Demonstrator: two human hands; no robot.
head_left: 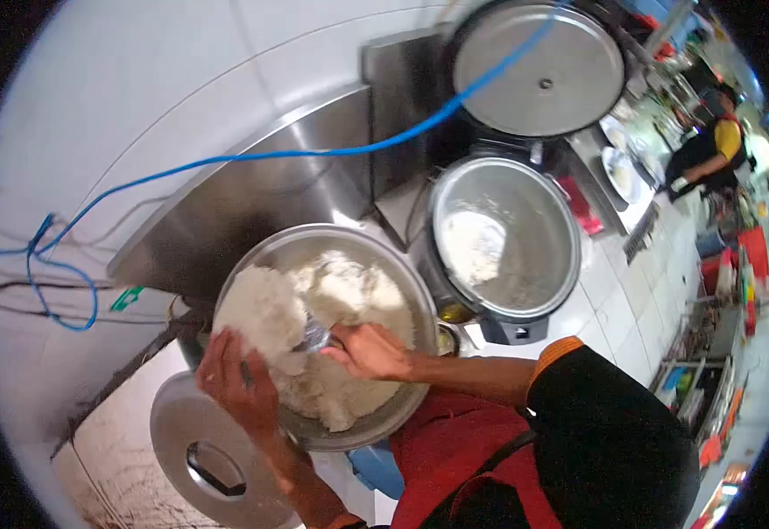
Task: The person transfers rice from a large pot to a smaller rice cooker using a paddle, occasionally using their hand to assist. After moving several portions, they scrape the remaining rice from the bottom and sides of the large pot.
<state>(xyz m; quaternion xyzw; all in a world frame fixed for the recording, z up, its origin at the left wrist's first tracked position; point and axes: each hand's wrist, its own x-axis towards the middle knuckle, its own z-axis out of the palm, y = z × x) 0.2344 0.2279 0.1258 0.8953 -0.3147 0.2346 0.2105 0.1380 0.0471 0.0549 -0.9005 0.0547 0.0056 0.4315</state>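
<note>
A wide metal pot point(415, 291) holds white rice point(375, 309). My right hand point(371, 351) is closed around the handle of a scoop point(314, 337) inside the pot. A big clump of rice point(261, 313) rises at the pot's left side, beside the scoop. Against the lower left of that clump is my left hand point(239, 379), its fingers at the pot's rim and partly hidden by the rice; whether they grip it is unclear. To the right, a rice cooker point(525, 256) stands with its lid point(538, 70) raised and some rice on its inner wall.
A round metal lid point(177, 441) with a handle lies at the lower left. A blue cable point(296, 153) hangs across the upper view. Plates point(620, 172) rest on a counter at the upper right, near another person point(724, 150). Shelves point(693, 388) stand at the right.
</note>
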